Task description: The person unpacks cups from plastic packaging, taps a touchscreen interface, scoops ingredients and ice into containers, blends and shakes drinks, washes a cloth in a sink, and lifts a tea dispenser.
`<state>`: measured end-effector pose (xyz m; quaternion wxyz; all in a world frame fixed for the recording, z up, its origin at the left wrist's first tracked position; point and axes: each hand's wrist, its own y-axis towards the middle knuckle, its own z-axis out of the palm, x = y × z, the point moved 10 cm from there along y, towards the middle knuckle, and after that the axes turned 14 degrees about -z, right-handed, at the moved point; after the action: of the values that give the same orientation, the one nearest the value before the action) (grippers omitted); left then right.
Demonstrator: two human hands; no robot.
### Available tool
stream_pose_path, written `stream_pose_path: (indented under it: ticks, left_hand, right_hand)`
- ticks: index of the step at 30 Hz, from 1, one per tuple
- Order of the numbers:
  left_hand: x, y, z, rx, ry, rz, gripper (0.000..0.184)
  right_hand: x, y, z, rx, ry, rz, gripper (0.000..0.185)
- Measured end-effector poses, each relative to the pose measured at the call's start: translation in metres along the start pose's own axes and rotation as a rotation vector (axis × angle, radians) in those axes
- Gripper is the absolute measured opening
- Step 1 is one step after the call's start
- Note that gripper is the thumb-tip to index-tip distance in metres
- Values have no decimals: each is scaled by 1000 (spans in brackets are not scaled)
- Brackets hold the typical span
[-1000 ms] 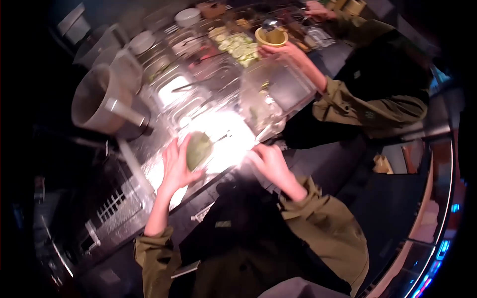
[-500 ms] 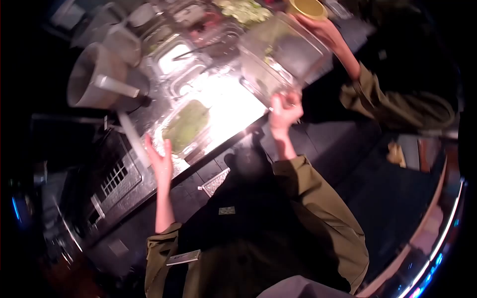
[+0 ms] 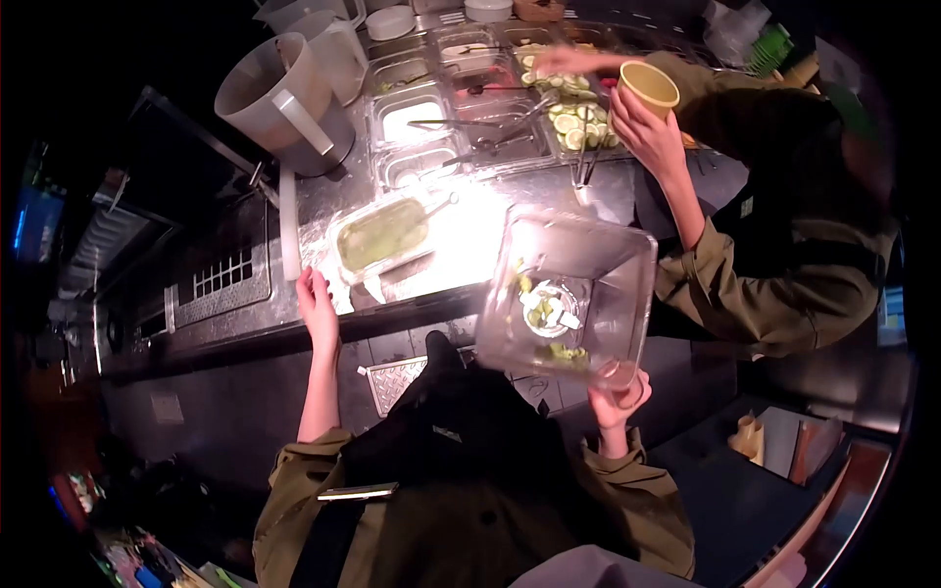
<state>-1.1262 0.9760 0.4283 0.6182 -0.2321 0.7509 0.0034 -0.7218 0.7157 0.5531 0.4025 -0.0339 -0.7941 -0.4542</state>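
My right hand [image 3: 619, 400] is closed around the handle of a clear blender jar [image 3: 639, 255], which is tilted so that I look down into it. Bits of green residue stick around the blade [image 3: 551, 309] at its bottom. At the counter's front edge, my left hand [image 3: 319, 302] is open and holds nothing, its fingers extended. Just beyond it, a clear rectangular container of green liquid [image 3: 384, 237] rests on the brightly lit counter, apart from my fingers.
On the right a co-worker holds a yellow cup [image 3: 649, 86], with the other hand [image 3: 569, 61] over containers of sliced citrus [image 3: 580, 125]. Large pitchers [image 3: 279, 88] stand back left. Ingredient tubs [image 3: 410, 120] line the back. A drain grate [image 3: 230, 272] is at left.
The blender jar in my right hand has come back from over the counter toward me, and its inside now faces up at me. A co-worker's second hand now shows over the citrus.
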Motion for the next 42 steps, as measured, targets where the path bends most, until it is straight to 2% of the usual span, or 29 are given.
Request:
stream_pose_path:
  ticks: [2,3,4,5,6,7,8,9,10,11,12,14,15,16,18,21,22,23,24,25,26,27,28,29,30,31,34,36,42]
  left_hand:
    - [10,-23,-22,111,37,-19,31]
    - [23,-32,-30,249,70,-95,25]
    - [17,-55,-30,397,76,-160,21]
    - [16,-79,-37,430,41,-290,18]
    - [14,-102,-37,619,275,-192,17]
    - [9,-131,-38,794,445,-213,17]
    - [29,-156,-48,1048,424,-333,19]
    - [-2,-188,-41,1293,411,-144,23]
    - [-5,-197,-56,1251,422,-295,30]
    - [16,-178,-75,1204,379,-156,40]
    - [19,-163,-84,1142,367,-121,38]
    - [2,-136,-85,1005,317,-88,34]
    - [-9,-123,-86,950,266,-62,32]
    - [-25,-112,-86,891,214,-32,29]
    - [-61,-92,-93,796,69,31,25]
    - [-104,-69,-122,660,-181,115,19]
    - [-109,-61,-145,589,-275,116,18]
    - [-110,-50,-170,525,-360,114,16]
    - [-108,-37,-195,466,-441,98,15]
    - [-100,-23,-218,421,-501,81,14]
    - [-92,-11,-236,375,-574,58,14]
    - [-85,10,-250,248,-379,195,11]
    - [-65,28,-258,226,-446,97,14]
    - [-58,28,-271,131,-454,80,16]
    - [-57,32,-279,53,-468,68,20]
    - [-62,37,-286,17,-456,61,20]
    - [-66,74,-295,37,-539,96,21]
    - [-62,107,-298,33,-568,174,23]
    - [-50,185,-292,145,-618,226,25]
  right_hand:
    - [14,7,20,260,139,-34,18]
    - [19,6,34,372,256,-43,17]
    - [32,12,49,367,372,-104,15]
    - [37,11,63,304,455,-48,13]
    - [45,8,89,467,454,18,14]
    - [39,-15,116,489,584,163,14]
    - [62,-1,138,464,598,102,13]
    - [75,-16,168,443,664,122,13]
    - [88,-29,197,421,731,142,13]
    - [100,-42,225,399,797,162,14]
    - [118,-54,260,527,878,268,16]
    - [165,-54,297,357,970,82,18]
    - [177,-73,332,393,1055,165,19]
    - [200,-67,342,480,982,133,18]
    - [233,-57,357,262,841,-91,18]
    - [283,-52,391,138,400,-415,18]
    - [298,-50,401,158,399,-500,25]
    - [314,-43,406,284,704,-460,20]
    - [323,-50,438,668,864,-286,17]
    - [332,-46,431,541,790,-377,16]
    - [331,-59,450,674,714,-362,20]
    - [346,-58,442,616,726,-518,27]
    - [350,-57,441,685,775,-467,24]
    - [357,-46,435,689,729,-548,22]
    - [351,-33,428,539,737,-551,22]
    - [342,-23,435,517,779,-516,24]
    - [297,6,465,384,901,-175,17]
    - [290,21,488,358,973,-45,19]
    - [302,34,561,447,964,-70,18]
